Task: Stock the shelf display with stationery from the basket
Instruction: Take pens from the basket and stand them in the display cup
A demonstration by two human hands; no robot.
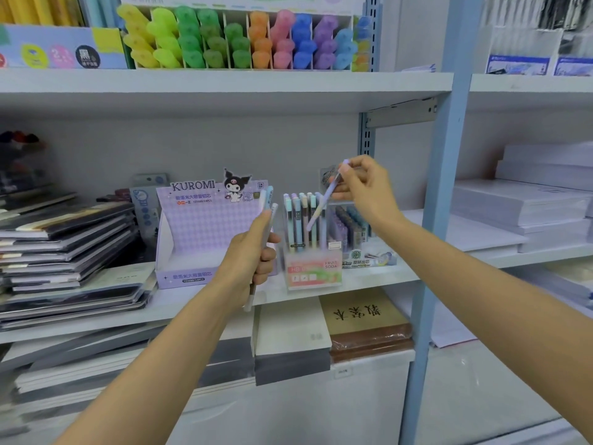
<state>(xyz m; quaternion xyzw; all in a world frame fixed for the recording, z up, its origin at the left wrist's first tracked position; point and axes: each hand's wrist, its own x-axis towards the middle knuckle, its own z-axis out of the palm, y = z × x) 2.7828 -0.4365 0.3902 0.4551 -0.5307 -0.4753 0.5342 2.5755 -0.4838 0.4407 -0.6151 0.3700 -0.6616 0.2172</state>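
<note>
Nearest us, under the shelf board (378, 279), lie flat stacks: a grey-white pad (292, 329) and beside it a brown wrapped pack (365, 316) with printed characters.

Above these, our left hand (253, 255) is wrapped round a small bundle of pastel pens (268, 203), held upright in front of the right edge of the Kuromi box (199, 220).

Our right hand (362, 191) pinches the top end of a single lilac pen (322, 203). The pen is tilted, its lower end down among the tops of the pens standing in the clear display case (313, 274). Whether it touches them we cannot tell.

That case stands on the shelf just right of the Kuromi box and holds a row of upright pastel pens (296, 220).

Just behind and to the right, a second clear case (351, 226) holds rows of purple and blue tubes.

Left of the box lies a sloping pile of dark notebooks (64, 245), and white paper stacks (526, 203) sit far right.

On the upper shelf, a divided rack (237, 64) holds highlighters (256, 36) sorted by colour.
</note>
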